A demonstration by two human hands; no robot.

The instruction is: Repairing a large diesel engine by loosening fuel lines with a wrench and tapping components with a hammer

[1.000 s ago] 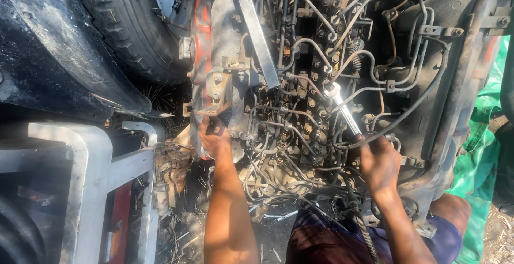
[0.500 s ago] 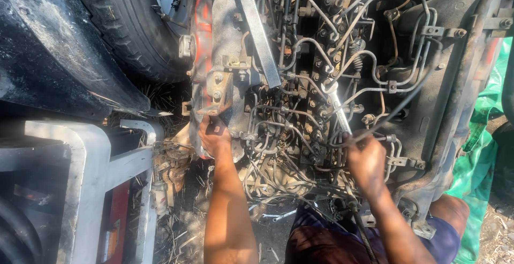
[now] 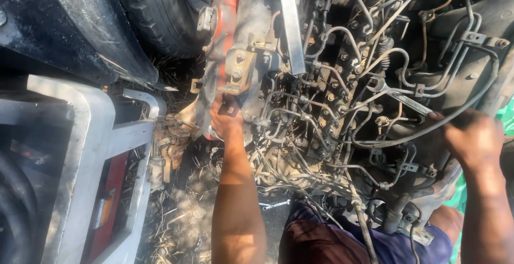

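I look down on a greasy engine (image 3: 342,71) crowded with thin metal fuel pipes (image 3: 332,34). My left hand (image 3: 226,118) grips the lower edge of a grey metal bracket (image 3: 238,68) on the engine's left side. My right hand (image 3: 474,138) is closed around the handle end of a silver wrench (image 3: 401,98). The wrench head sits on a pipe fitting near the middle of the pipework. Both forearms reach up from the bottom of the view.
A black tyre (image 3: 155,7) and dark mudguard (image 3: 64,28) are at the upper left. A grey metal frame (image 3: 80,151) with a red lamp lies at the left. Dry straw covers the ground (image 3: 182,210). Another small wrench (image 3: 276,205) lies below. Green sheeting (image 3: 506,114) shows at the right edge.
My right hand has swung the wrench handle out to the right and slightly up, turning it about the fitting. My left hand stays on the bracket.
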